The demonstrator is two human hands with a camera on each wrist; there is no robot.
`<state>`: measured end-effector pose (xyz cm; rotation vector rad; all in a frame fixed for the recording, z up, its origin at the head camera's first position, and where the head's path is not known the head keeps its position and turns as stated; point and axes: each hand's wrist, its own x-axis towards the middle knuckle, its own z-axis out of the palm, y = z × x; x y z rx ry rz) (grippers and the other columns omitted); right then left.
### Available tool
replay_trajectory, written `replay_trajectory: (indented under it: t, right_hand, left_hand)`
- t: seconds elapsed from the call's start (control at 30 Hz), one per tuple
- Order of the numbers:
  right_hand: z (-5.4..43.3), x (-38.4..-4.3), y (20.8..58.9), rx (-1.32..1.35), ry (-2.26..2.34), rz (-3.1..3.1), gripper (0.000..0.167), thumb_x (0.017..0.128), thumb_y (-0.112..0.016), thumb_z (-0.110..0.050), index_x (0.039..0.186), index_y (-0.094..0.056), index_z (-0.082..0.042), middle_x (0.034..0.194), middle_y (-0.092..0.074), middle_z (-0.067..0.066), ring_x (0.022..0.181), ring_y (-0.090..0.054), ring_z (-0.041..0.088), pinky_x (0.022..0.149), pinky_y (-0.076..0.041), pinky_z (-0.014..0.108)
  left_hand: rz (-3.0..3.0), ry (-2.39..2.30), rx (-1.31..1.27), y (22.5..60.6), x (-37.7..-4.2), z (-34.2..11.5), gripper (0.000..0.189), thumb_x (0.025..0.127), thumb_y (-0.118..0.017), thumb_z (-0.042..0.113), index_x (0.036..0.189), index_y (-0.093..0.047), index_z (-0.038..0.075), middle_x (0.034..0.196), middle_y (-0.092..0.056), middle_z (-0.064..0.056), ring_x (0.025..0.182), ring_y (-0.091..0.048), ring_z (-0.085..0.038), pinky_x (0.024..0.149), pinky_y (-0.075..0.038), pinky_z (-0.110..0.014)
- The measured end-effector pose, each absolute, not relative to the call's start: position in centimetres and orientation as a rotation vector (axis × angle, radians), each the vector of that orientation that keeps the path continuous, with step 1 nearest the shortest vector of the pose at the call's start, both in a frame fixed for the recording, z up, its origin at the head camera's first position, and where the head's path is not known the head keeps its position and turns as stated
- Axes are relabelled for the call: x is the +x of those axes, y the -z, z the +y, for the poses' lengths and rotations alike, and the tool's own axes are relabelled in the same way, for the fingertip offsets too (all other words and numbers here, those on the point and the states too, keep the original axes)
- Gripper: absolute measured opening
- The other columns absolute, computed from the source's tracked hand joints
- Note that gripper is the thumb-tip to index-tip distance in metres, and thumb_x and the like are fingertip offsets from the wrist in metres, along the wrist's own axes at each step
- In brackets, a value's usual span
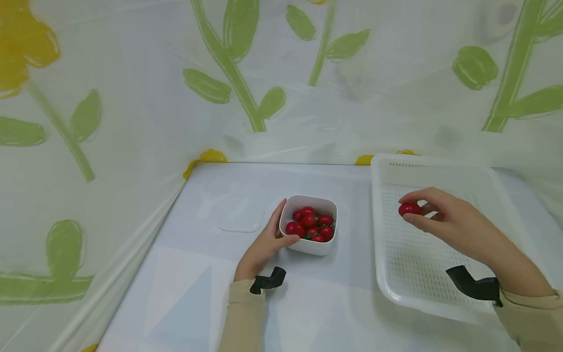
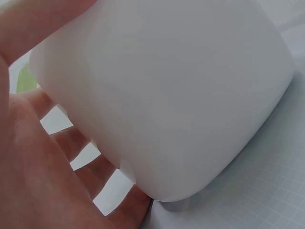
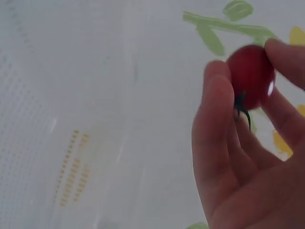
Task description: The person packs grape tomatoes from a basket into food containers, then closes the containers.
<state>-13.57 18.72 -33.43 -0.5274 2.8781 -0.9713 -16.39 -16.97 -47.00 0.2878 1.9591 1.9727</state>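
Observation:
A small white square container [image 1: 313,247] with several red cherry tomatoes [image 1: 309,221] in it stands on the table. My left hand [image 1: 269,239] grips its left side, thumb over the near rim and fingers along the outer wall; the left wrist view shows the container's smooth wall [image 2: 176,95] close up. Over the white perforated basket [image 1: 381,274], my right hand [image 1: 444,215] pinches one cherry tomato [image 1: 409,209] between thumb and fingertips. In the right wrist view this tomato [image 3: 250,76] carries a green stem pointing toward the palm.
A flat translucent lid [image 1: 240,222] lies on the table [image 1: 184,288] left of the container. The basket takes up the table's right side. Behind the table hangs a pale curtain [image 1: 145,88] printed with green plants and yellow flowers.

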Motion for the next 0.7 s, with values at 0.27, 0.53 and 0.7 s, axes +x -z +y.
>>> replay_trajectory:
  t: [0.27, 0.53, 0.7]
  right_hand:
    - [15.9, -12.7, 33.2, -0.542, 1.226, 2.927, 0.024, 0.084, -0.063, -0.020, 0.106, -0.057, -0.022, 0.101, -0.050, -0.009, 0.084, -0.055, 0.006, 0.067, -0.047, 0.016]
    - [13.7, -11.9, 33.5, -0.471, 1.411, 2.917, 0.020, 0.085, -0.061, -0.021, 0.104, -0.055, -0.021, 0.107, -0.046, -0.011, 0.089, -0.052, 0.008, 0.070, -0.046, 0.014]
    - [12.1, -11.5, 34.0, -0.493, 1.540, 2.914, 0.019, 0.086, -0.060, -0.014, 0.105, -0.057, -0.014, 0.115, -0.044, -0.006, 0.091, -0.050, 0.010, 0.073, -0.045, 0.014]
  left_hand:
    - [1.956, -2.011, 0.297, 48.3, -16.6, -17.2, 0.080, 0.081, -0.065, 0.016, 0.137, -0.016, 0.046, 0.143, -0.019, 0.017, 0.132, -0.014, -0.012, 0.102, -0.022, -0.045]
    - [1.958, -2.012, 0.320, 48.4, -16.9, -17.1, 0.081, 0.081, -0.065, 0.015, 0.138, -0.015, 0.045, 0.143, -0.018, 0.016, 0.133, -0.013, -0.013, 0.102, -0.020, -0.046]
    - [1.955, -1.999, 0.311, 48.3, -16.8, -17.1, 0.081, 0.081, -0.065, 0.016, 0.137, -0.015, 0.045, 0.143, -0.017, 0.017, 0.133, -0.012, -0.015, 0.102, -0.020, -0.047]
